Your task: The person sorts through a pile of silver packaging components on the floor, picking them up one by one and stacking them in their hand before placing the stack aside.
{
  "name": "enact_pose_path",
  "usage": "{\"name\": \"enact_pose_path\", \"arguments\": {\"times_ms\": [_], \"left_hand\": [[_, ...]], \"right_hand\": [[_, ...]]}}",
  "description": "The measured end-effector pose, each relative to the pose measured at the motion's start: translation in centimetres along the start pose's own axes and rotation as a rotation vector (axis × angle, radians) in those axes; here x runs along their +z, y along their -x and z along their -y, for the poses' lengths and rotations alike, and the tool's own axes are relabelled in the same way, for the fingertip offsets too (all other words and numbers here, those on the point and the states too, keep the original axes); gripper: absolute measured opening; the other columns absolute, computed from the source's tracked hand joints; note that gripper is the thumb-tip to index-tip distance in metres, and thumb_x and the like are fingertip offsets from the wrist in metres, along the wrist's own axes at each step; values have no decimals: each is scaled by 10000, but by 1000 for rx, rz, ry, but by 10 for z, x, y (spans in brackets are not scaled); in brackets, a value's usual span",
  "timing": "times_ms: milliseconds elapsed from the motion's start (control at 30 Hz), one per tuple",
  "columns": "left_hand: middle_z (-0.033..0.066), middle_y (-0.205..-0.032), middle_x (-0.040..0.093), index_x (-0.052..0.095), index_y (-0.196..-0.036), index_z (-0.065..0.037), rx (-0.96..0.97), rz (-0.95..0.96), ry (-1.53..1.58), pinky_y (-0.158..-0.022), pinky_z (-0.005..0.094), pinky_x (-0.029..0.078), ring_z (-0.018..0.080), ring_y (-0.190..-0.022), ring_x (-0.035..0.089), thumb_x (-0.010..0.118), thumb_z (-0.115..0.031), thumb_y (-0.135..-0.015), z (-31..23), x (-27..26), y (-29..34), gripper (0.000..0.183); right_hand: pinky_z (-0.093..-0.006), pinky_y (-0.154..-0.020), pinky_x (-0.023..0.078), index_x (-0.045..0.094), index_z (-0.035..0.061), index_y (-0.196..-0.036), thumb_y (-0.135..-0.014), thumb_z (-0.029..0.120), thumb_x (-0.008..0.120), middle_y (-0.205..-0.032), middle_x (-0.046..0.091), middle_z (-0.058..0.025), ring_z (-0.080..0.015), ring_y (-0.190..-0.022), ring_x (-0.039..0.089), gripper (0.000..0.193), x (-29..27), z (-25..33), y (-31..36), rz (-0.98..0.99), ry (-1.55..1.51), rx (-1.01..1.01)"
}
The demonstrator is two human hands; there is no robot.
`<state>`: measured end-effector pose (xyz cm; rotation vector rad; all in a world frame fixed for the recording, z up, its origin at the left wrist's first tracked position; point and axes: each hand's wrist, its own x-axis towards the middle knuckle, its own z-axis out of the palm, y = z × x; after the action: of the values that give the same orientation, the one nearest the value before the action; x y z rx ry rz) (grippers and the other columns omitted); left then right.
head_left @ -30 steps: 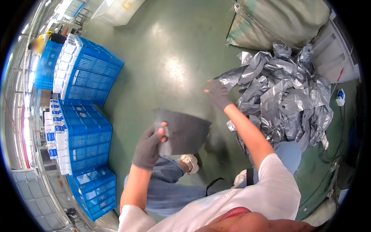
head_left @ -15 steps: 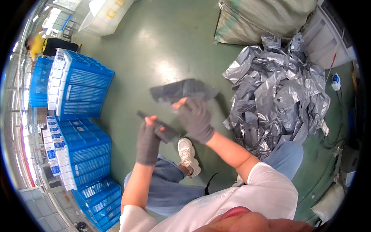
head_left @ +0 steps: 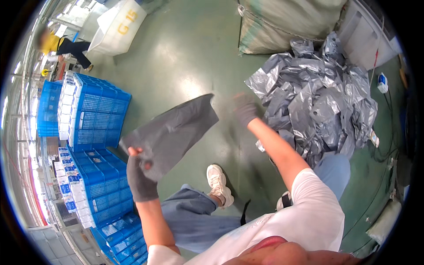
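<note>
My left hand [head_left: 142, 176], in a dark grey fingerless glove, is closed on the near left end of a grey plastic bag [head_left: 176, 132]. The bag stretches out flat and tilted above the floor, its far corner pointing up and right. A fingertip shows through a hole in it. My right hand [head_left: 246, 109], gloved the same way, is apart from that bag, near the left side of a heap of crumpled grey plastic bags [head_left: 322, 106] on the floor. Motion smears its fingers, so their grip does not show.
Blue plastic crates [head_left: 101, 110] with white-and-blue packages stand along the left. A large woven sack [head_left: 287, 26] and a grey bin [head_left: 366, 35] are behind the heap. Far left are a white tub [head_left: 119, 31] and a person in yellow [head_left: 55, 44]. Cables [head_left: 391, 119] lie at right.
My left hand has moved left and down with the bag, which now spreads out wide. My right hand has come off the bag and swung right toward the heap.
</note>
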<state>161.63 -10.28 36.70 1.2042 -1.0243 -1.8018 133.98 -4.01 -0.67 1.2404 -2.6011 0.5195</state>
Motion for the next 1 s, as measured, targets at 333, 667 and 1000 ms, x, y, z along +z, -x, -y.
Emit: {"name": "enact_pose_path", "arguments": {"times_ms": [333, 667, 1000], "left_hand": [[-17, -624, 451, 537, -1042, -112, -24, -144, -92, -503, 231, 441, 72, -546, 456, 460, -308, -923, -13, -16, 14, 242], [-12, -648, 445, 531, -1097, -102, -22, -207, -107, -537, 244, 446, 84, -570, 464, 453, -300, -925, -6, -27, 25, 274], [2, -641, 452, 536, -1056, -121, -99, -203, -166, -516, 255, 451, 105, -568, 477, 474, -311, -911, 10, -34, 42, 246]], "right_hand": [[-343, -570, 488, 640, 100, -761, -766, 158, 537, -751, 614, -74, -216, -717, 643, 118, 23, -51, 35, 371, 143, -368], [-431, -794, 452, 482, 58, -1182, -776, 501, 557, -1043, 572, -167, -323, -957, 569, 605, -35, 8, 81, 796, -354, -156], [-396, -1005, 309, 482, 84, -1238, -669, 380, 679, -1345, 357, -125, -317, -1246, 321, 671, 46, -18, -62, 670, -263, 93]]}}
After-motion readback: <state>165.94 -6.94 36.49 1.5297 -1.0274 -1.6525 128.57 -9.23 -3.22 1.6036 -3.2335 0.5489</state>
